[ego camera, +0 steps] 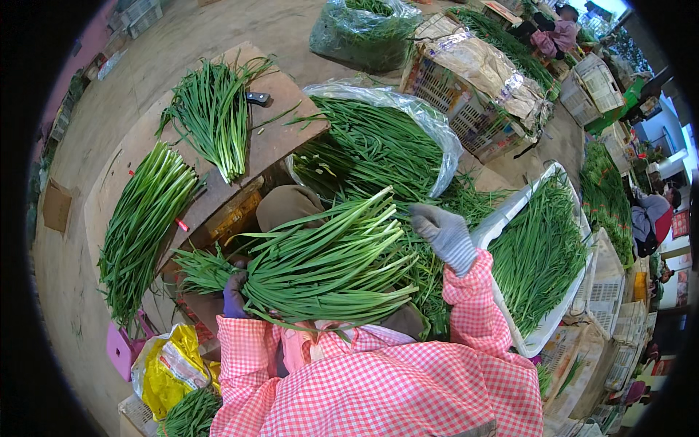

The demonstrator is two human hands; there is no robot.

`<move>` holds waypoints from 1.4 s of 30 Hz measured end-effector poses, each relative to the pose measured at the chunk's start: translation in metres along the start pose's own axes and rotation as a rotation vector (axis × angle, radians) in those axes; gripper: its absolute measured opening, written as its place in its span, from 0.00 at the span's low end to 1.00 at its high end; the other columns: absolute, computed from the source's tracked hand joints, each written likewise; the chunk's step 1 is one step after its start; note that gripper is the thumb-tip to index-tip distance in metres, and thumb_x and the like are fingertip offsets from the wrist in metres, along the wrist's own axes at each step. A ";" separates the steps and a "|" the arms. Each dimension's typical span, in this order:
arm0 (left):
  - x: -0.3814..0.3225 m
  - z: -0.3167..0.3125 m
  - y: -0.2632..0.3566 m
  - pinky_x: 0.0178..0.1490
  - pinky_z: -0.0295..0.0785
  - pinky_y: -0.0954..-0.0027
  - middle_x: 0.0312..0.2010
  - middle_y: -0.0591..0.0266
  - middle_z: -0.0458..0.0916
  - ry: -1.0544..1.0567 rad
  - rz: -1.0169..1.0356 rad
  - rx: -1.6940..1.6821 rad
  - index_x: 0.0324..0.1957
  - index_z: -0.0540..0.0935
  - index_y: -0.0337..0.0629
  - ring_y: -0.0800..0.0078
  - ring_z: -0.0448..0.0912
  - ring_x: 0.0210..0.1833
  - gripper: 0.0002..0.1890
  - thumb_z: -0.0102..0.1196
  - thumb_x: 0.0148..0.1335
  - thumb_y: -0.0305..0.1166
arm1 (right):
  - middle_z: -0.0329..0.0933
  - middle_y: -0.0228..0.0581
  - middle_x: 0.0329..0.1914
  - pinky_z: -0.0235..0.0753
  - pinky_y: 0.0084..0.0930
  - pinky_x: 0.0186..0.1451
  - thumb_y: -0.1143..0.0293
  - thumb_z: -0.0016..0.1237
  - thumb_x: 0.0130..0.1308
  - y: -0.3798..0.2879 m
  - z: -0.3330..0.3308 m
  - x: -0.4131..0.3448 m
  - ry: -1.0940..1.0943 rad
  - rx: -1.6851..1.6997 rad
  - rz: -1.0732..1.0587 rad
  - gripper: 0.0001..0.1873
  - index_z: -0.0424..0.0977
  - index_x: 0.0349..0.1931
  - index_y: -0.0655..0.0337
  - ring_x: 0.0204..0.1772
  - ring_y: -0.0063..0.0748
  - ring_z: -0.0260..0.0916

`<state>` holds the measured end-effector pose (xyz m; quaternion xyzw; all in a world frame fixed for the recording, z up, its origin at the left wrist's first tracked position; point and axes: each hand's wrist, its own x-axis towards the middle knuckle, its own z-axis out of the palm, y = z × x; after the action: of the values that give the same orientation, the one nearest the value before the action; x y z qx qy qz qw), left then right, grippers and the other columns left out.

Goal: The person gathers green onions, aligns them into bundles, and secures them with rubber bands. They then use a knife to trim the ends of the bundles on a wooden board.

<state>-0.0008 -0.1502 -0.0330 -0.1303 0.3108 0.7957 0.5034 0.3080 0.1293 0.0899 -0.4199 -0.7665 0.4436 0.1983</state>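
My left hand (235,292), in a dark purple glove, grips a loose bunch of Chinese chives (327,257) near its leafy end. The pale stem ends fan out to the right over my lap. Just beyond those ends, my right hand (443,236) is raised in a grey striped glove, its fingers curled together with nothing visible in them. On the wooden board (273,125) ahead and left lie a loose bunch of chives (218,120) and a thicker bundle (147,229). A knife (258,99) rests there, its black handle showing and its blade mostly hidden under leaves.
A clear plastic bag of chives (377,142) stands ahead, and a white foam box of chives (538,257) is at my right. Red ties (181,224) lie by the board's edge. A yellow bag (175,371) sits lower left. Other people (554,35) sit farther off among crates.
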 end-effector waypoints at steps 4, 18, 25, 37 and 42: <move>0.000 0.013 -0.005 0.52 0.74 0.53 0.42 0.50 0.76 -0.030 0.107 0.092 0.44 0.68 0.43 0.56 0.76 0.47 0.15 0.43 0.52 0.22 | 0.77 0.50 0.29 0.73 0.30 0.36 0.58 0.49 0.62 -0.017 0.025 0.029 -0.071 -0.095 -0.025 0.18 0.76 0.42 0.64 0.32 0.37 0.76; 0.000 0.015 -0.005 0.53 0.74 0.58 0.41 0.53 0.76 0.038 0.058 0.027 0.43 0.70 0.39 0.59 0.76 0.47 0.14 0.42 0.52 0.22 | 0.73 0.33 0.15 0.66 0.23 0.24 0.62 0.57 0.57 0.024 0.006 0.008 0.320 0.029 0.206 0.13 0.79 0.29 0.65 0.19 0.19 0.63; -0.001 0.015 -0.002 0.55 0.73 0.59 0.42 0.53 0.76 0.020 0.121 0.108 0.44 0.71 0.36 0.60 0.75 0.49 0.15 0.41 0.53 0.22 | 0.78 0.45 0.33 0.75 0.34 0.40 0.53 0.51 0.59 -0.033 0.001 0.024 -0.097 -0.384 -0.352 0.17 0.80 0.33 0.57 0.36 0.45 0.75; -0.001 0.021 -0.010 0.51 0.75 0.61 0.40 0.54 0.77 0.093 0.083 0.069 0.42 0.73 0.35 0.62 0.77 0.45 0.13 0.43 0.53 0.20 | 0.80 0.41 0.32 0.74 0.24 0.39 0.62 0.63 0.51 -0.004 0.067 0.034 -0.207 0.136 0.121 0.19 0.79 0.37 0.66 0.34 0.25 0.74; 0.016 -0.030 -0.015 0.52 0.74 0.62 0.42 0.56 0.76 0.033 0.247 0.259 0.38 0.76 0.32 0.67 0.76 0.45 0.10 0.46 0.54 0.14 | 0.79 0.41 0.26 0.73 0.20 0.33 0.72 0.61 0.49 0.005 0.075 0.028 -0.084 0.201 0.092 0.14 0.79 0.35 0.71 0.27 0.22 0.73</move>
<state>0.0015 -0.1534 -0.0700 -0.0383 0.4326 0.8025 0.4092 0.2435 0.1153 0.0447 -0.4136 -0.7057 0.5442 0.1864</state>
